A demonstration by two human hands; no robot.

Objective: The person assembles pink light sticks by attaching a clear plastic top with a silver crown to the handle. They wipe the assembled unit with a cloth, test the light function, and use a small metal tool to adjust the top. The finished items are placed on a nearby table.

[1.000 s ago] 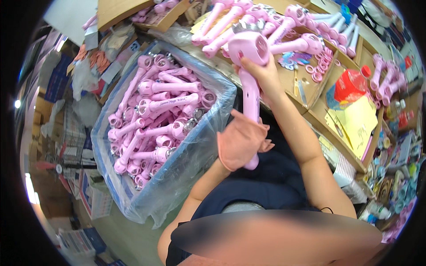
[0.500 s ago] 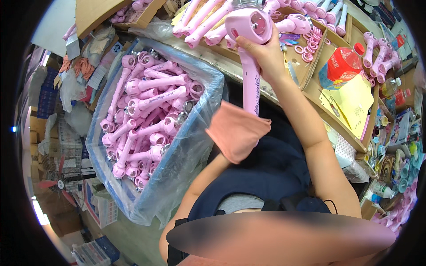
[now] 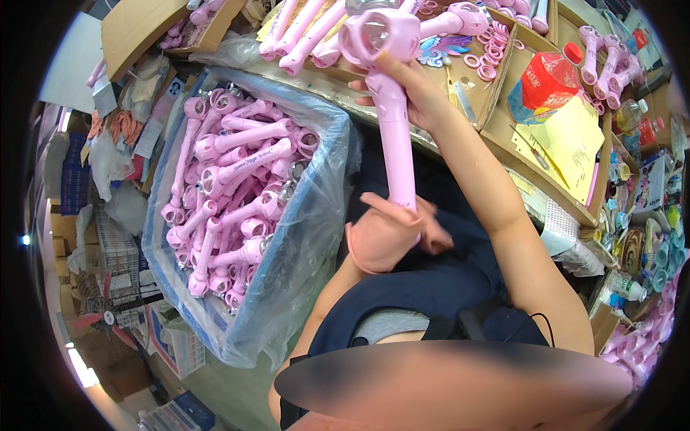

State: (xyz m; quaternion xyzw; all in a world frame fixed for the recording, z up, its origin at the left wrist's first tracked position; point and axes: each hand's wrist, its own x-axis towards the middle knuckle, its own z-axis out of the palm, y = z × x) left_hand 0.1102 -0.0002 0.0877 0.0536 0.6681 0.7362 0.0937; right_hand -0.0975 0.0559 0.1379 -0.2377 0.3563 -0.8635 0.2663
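A pink toy wand (image 3: 397, 154) slants across the middle, its round open head at the top and its handle pointing down toward me. My right hand (image 3: 411, 85) grips it just under the head, thumb across the front. An orange-pink cloth (image 3: 382, 235) is wrapped about the handle's lower end. Under that cloth my left hand (image 3: 352, 267) is closed around the handle, its fingers mostly covered. A loose flap of the cloth is blurred to the right of the handle.
A blue bin (image 3: 334, 133) lined with clear plastic holds many pink wands on the left. Beyond, a cardboard-edged worktop (image 3: 496, 133) bears more wands, pink rings (image 3: 487, 72), a red-labelled bottle (image 3: 544, 86) and yellow papers (image 3: 568, 158). A fan (image 3: 108, 317) stands at lower left.
The wand has turned about its length, so the lettering on its handle no longer shows. The cloth, hanging flat before, now wraps the handle's lower end. My right hand has shifted slightly left and down.
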